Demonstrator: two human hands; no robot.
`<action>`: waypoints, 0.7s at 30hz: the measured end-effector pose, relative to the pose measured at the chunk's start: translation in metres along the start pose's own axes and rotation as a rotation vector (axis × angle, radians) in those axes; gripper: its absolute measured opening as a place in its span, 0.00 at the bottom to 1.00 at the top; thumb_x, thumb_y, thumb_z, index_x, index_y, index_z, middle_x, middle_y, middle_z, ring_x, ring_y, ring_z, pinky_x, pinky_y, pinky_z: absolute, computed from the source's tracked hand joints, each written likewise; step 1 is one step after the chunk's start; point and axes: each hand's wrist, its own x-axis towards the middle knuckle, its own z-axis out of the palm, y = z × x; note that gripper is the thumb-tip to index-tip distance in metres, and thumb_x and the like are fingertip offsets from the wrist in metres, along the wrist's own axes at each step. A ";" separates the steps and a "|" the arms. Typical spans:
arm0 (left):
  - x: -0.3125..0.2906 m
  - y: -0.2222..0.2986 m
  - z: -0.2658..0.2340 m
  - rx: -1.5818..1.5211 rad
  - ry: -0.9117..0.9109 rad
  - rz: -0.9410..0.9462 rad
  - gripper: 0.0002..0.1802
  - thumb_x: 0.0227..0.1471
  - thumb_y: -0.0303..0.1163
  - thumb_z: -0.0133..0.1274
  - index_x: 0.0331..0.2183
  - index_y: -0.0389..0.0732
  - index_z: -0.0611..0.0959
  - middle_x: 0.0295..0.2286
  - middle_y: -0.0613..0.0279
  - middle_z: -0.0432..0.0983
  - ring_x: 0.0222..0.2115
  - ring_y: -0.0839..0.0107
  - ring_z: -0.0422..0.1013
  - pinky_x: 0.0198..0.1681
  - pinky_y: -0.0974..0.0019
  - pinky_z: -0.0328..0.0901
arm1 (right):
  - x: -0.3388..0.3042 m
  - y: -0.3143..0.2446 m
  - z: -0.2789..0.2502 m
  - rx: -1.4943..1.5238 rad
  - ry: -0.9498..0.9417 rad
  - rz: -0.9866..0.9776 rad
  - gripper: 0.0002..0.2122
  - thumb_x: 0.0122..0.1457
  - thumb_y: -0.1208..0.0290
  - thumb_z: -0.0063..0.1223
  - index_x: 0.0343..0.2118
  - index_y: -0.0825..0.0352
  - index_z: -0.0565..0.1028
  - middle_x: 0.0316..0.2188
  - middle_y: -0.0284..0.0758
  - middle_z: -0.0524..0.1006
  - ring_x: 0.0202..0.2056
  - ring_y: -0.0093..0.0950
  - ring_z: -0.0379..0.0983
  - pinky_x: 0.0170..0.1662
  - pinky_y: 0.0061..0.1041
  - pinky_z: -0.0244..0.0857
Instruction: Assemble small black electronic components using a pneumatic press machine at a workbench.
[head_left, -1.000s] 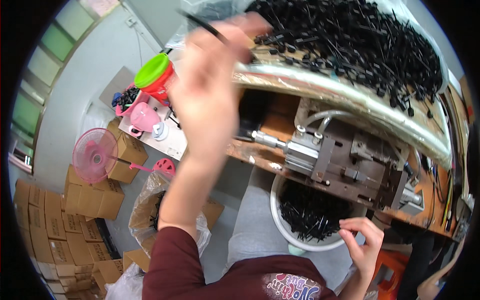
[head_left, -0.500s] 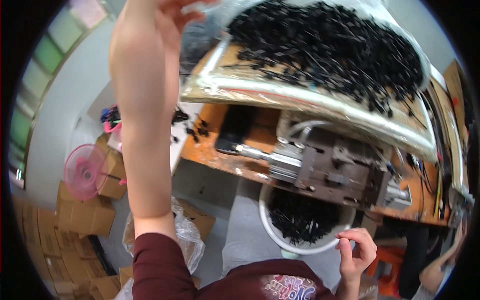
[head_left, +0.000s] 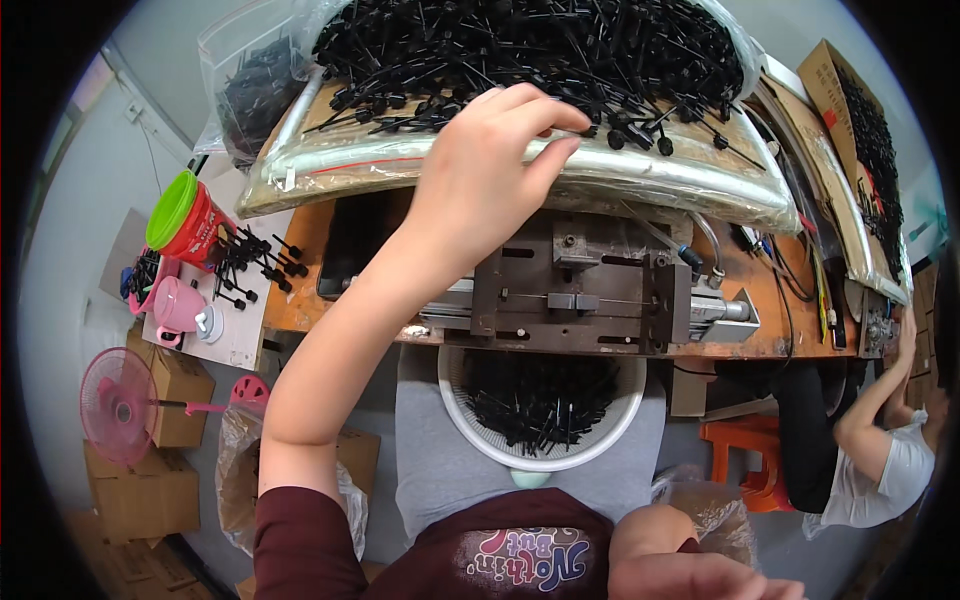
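There is one view, from a camera on the person's head. It looks straight down, close over the workbench (head_left: 300, 300) and the lap. The edges bend and go dark, so things there are hard to see.

A pale wall (head_left: 80, 230) fills the upper left of the frame, with a grey floor (head_left: 225, 530) below it. Brown cardboard boxes (head_left: 150, 490) stack at lower left beside a pink fan (head_left: 118, 405). An orange wooden workbench (head_left: 780, 320) crosses the middle, and an orange stool (head_left: 745, 455) stands at lower right.
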 end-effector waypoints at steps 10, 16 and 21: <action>0.027 -0.018 0.060 -0.037 -0.151 -0.212 0.15 0.46 0.36 0.64 0.34 0.37 0.85 0.27 0.59 0.80 0.28 0.70 0.75 0.35 0.67 0.69 | -0.014 0.001 -0.031 -0.254 -0.191 0.101 0.14 0.66 0.69 0.31 0.25 0.62 0.68 0.22 0.29 0.67 0.21 0.25 0.66 0.27 0.21 0.60; 0.026 -0.001 0.016 -0.570 -0.248 -0.532 0.15 0.48 0.37 0.64 0.35 0.36 0.85 0.31 0.64 0.81 0.32 0.79 0.74 0.40 0.73 0.67 | 0.036 0.100 -0.112 -0.954 -0.752 0.115 0.08 0.48 0.85 0.58 0.31 0.67 0.76 0.29 0.34 0.78 0.27 0.28 0.71 0.29 0.24 0.64; -0.003 0.037 -0.013 -0.757 -0.183 -0.536 0.12 0.50 0.28 0.62 0.38 0.36 0.85 0.33 0.65 0.79 0.32 0.80 0.73 0.38 0.76 0.67 | 0.102 0.196 -0.149 -1.304 -1.312 -0.065 0.12 0.50 0.83 0.51 0.38 0.63 0.76 0.35 0.32 0.77 0.36 0.35 0.76 0.37 0.33 0.70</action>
